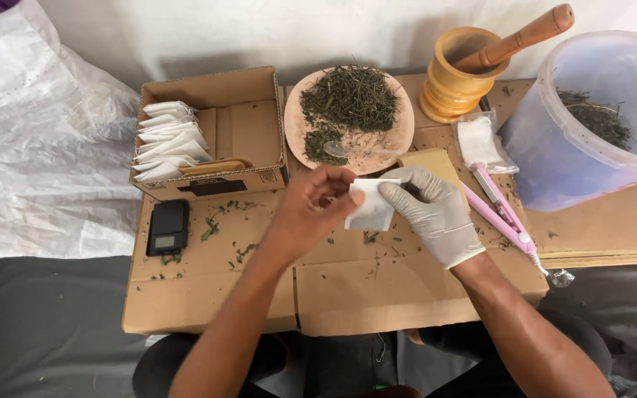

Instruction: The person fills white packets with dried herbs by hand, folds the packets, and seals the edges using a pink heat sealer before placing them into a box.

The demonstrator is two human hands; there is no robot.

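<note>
A small white paper sachet (pixel 372 210) is held over the flattened cardboard work surface (pixel 348 287). My bare left hand (pixel 311 210) pinches its left edge. My right hand (pixel 436 214), in a pale grey glove, pinches its upper right edge. Just beyond the hands lies a round tan plate (pixel 399 136) heaped with dried green leaves (pixel 349 97), and a clear spoon (pixel 340 149) rests on it. A pink handheld sealer (pixel 501 210) lies to the right of my gloved hand.
An open cardboard box (pixel 241 125) at the left holds several filled white sachets (pixel 167 140). A small black pocket scale (pixel 168 227) sits before it. A wooden mortar with pestle (pixel 462 70), a bag of blank sachets (pixel 481 144) and a translucent bucket (pixel 591 158) with dried leaves stand at the right.
</note>
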